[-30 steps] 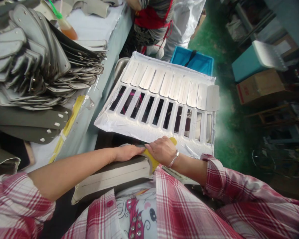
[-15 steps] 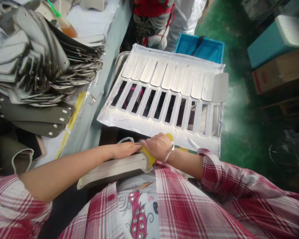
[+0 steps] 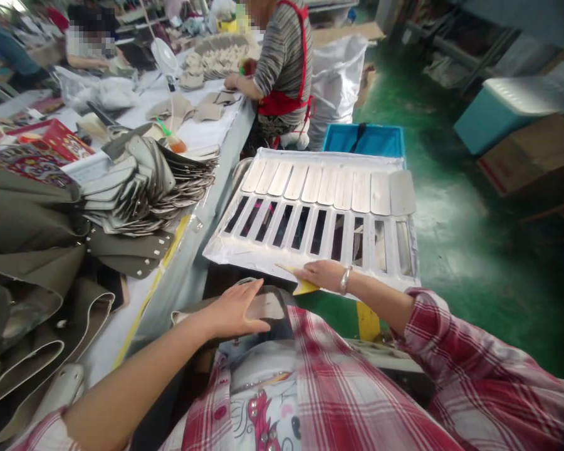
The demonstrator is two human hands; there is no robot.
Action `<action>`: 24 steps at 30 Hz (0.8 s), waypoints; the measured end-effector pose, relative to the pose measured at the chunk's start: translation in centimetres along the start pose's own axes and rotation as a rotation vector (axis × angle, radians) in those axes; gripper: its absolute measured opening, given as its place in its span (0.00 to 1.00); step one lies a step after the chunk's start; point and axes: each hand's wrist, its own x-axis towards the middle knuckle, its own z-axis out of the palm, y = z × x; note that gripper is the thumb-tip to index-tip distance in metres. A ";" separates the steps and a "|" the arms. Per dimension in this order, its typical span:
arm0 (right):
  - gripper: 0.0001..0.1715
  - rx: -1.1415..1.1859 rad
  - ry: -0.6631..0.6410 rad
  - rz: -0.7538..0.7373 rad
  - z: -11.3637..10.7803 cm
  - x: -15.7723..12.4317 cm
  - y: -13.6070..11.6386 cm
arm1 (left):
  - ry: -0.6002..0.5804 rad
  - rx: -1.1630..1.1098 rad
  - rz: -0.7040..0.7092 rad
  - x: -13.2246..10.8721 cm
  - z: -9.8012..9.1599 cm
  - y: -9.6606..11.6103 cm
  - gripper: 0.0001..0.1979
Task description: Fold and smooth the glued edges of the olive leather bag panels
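Note:
My left hand [image 3: 237, 308] has its fingers spread, thumb apart, over a long pale strip-like piece [image 3: 269, 305] lying across my lap. Much of that piece is hidden by the hand and forearm, so whether they touch I cannot tell. In my right hand [image 3: 323, 275] is a thin yellow piece [image 3: 305, 286], pinched under the fingers at the near edge of a white slotted rack [image 3: 244, 255]. A row of pale round-ended pieces [image 3: 314, 185] lies along the rack's upper half, above dark slots.
At left, a work table [image 3: 157, 307] carries a pile of grey-white pieces [image 3: 145, 181] and folded olive material [image 3: 23, 213]. Beyond the rack stand a blue bin [image 3: 380, 138] and a person in a red apron [image 3: 286, 69]. Cardboard boxes [image 3: 526, 156] sit at right on green floor.
My hands have parted. The right one has moved right with the yellow piece, off the pale piece; the left has lifted and spread its fingers. The view has tilted up.

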 end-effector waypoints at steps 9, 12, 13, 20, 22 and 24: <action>0.19 0.833 -0.550 -0.032 5.2 -4.5 -0.5 | 0.178 0.355 0.050 0.2 3.7 1.1 0.52; 0.15 0.704 -0.529 -0.019 4.9 -3.3 -1.5 | 0.159 0.365 0.069 -0.2 3.1 0.3 0.48; 0.14 0.665 -0.528 -0.012 4.7 -2.9 -1.7 | 0.158 0.362 0.073 -0.3 2.9 0.2 0.47; 0.13 0.585 -0.518 0.074 4.6 -2.2 -2.5 | 0.185 0.313 0.090 -0.2 3.1 -0.3 0.46; 0.14 0.639 -0.537 0.095 4.7 -2.3 -2.7 | 0.203 0.299 0.052 -0.2 3.2 -0.1 0.51; 0.15 0.666 -0.538 0.101 4.7 -2.2 -2.8 | 0.192 0.290 0.036 -0.2 3.2 0.1 0.55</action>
